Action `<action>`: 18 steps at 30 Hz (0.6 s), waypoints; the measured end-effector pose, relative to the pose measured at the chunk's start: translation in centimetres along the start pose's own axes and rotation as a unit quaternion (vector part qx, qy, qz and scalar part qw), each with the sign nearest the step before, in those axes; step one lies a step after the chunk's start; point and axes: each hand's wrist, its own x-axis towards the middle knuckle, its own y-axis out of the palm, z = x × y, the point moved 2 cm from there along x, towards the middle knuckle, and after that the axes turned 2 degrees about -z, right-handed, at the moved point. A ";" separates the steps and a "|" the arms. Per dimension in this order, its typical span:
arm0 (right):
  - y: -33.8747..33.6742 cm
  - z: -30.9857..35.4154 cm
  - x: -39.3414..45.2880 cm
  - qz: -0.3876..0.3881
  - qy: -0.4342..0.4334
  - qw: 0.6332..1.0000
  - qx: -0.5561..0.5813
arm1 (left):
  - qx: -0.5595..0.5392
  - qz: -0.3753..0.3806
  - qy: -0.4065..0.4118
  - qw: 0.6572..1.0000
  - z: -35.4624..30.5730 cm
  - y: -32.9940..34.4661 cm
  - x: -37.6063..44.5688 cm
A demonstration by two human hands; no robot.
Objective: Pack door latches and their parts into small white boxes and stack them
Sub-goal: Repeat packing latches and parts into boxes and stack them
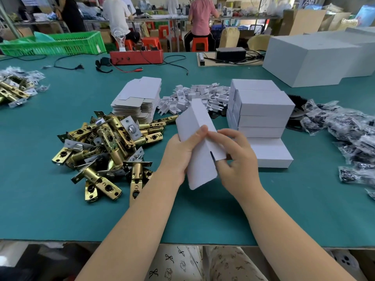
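Nearest the table edge, both forearms reached in over the green table mat (60, 209). The left hand (178, 153) gripped a small white box (197, 138) from its left side, thumb curled over the upper panel; the box was held tilted above the mat at the centre, its far end pointing toward 11 o'clock. The right hand (237, 161) met it from 3 o'clock, fingers bent and pinching the box's open end flap (217, 149).

At 9 o'clock from the hands lay a loose heap of brass door latches (105, 147), piled across one another. At 3 o'clock, just beside the right hand, stood a stepped stack of closed white boxes (263, 122). Further right, at the mat's edge, lay a spread of clear bags with dark parts (349, 136).

Beyond the hands, at 11 o'clock, was a stack of flat, unfolded box blanks (138, 100), and at 12 o'clock a pile of small white plastic pieces (196, 96). At far left lay a second, smaller group of latches (14, 90).

At the far edge stood a red box with cables (136, 56), a green crate (54, 44) and large grey cartons (316, 57). Behind them people sat on red stools at another bench.
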 end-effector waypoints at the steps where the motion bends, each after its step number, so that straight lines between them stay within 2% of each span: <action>1: 0.1 0.0 0.0 0.034 0.034 0.998 0.048 | 0.005 -0.011 0.006 1.000 -0.1 -0.1 0.0; 3: 0.2 0.0 -0.1 0.083 0.091 0.983 0.137 | 0.011 -0.032 0.007 0.999 -0.4 -0.5 0.0; 6: 0.1 -0.3 -0.1 0.078 0.155 0.950 0.261 | 0.029 -0.050 -0.003 0.998 -0.5 -0.9 0.3; 9: 0.3 -0.7 0.2 0.100 0.215 0.917 0.319 | 0.027 -0.043 -0.016 0.999 -0.9 -1.4 0.2; 11: 0.4 -1.3 0.4 0.070 0.261 0.918 0.292 | 0.041 -0.035 -0.016 0.998 -0.9 -1.5 0.2; 13: 0.5 -1.7 0.5 0.032 0.281 0.936 0.212 | 0.087 -0.044 0.002 0.995 -0.7 -1.2 0.2; 16: 0.6 -2.1 0.6 0.015 0.292 0.947 0.133 | 0.155 -0.097 0.026 0.983 -0.3 -0.9 0.5; 18: 0.4 -2.3 0.7 0.008 0.307 0.942 0.132 | 0.193 -0.124 0.045 0.972 -0.4 -1.0 0.7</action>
